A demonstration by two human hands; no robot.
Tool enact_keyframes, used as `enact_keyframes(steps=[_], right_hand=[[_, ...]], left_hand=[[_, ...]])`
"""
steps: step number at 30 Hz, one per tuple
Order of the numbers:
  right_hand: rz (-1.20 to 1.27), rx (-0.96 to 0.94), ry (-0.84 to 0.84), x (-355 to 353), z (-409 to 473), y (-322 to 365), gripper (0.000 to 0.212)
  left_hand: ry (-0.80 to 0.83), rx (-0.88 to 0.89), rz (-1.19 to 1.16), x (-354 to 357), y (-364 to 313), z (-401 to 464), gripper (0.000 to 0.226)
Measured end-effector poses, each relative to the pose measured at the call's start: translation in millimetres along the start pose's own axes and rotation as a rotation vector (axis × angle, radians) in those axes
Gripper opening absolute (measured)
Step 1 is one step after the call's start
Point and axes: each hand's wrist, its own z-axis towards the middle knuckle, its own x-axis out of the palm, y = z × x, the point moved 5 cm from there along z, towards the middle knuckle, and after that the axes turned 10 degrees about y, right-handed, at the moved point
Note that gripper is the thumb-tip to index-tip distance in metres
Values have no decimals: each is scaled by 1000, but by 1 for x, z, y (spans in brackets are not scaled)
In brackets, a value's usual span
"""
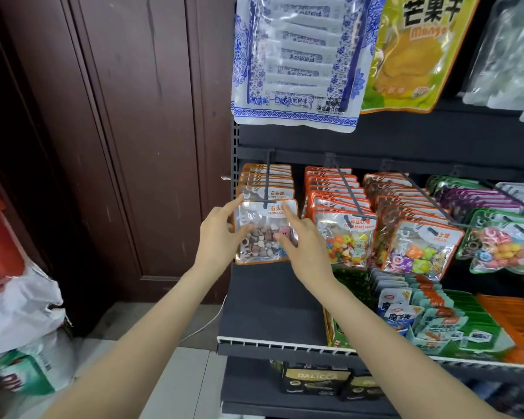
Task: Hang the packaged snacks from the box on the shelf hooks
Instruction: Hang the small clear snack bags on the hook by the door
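Left hand (221,234): fingers spread, touching the left edge of the front stone candy packet (265,234).
Right hand (303,243): fingers extended, pressing the packet's front.
Packet: hanging foremost on the leftmost shelf hook (267,182).

You are getting bright, even light with soft shadows. Glare is washing the clear packets (294,55) overhead. Edges are bending and blurring.

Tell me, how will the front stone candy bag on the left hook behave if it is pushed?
The stone candy bag hangs on the hook, so it would probably swing. Its glossy film looks slippery and floppy; the candy pooled low likely makes it bottom-heavy.
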Motion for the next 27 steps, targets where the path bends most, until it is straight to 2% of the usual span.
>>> enact_keyframes(steps=[9, 11, 13, 16, 18, 20, 22, 27], right_hand=[[-107, 129, 124, 22, 36, 4, 86], [-103, 137, 127, 20, 31, 5, 82], [-87, 115, 122, 12, 17, 6, 73], [-41, 50, 129, -6, -17, 1, 55], [-18, 30, 149, -20, -49, -9, 41], [-42, 44, 178, -31, -87, -30, 31], [-79, 106, 213, -38, -131, -61, 25], [-166, 321, 364, -59, -254, -161, 22]], left_hand=[[135, -57, 107, 21, -1, 33, 83], [113, -57, 106, 22, -4, 26, 80], [62, -67, 220, 23, -9, 10, 75], [-31, -45, 407, 32, -16, -21, 62], [-60, -15, 401, 50, -19, -47, 50], [22, -45, 285, 80, -22, -75, 36], [197, -113, 203, 122, -29, -110, 25], [524, -198, 131, 238, -69, -202, 18]])
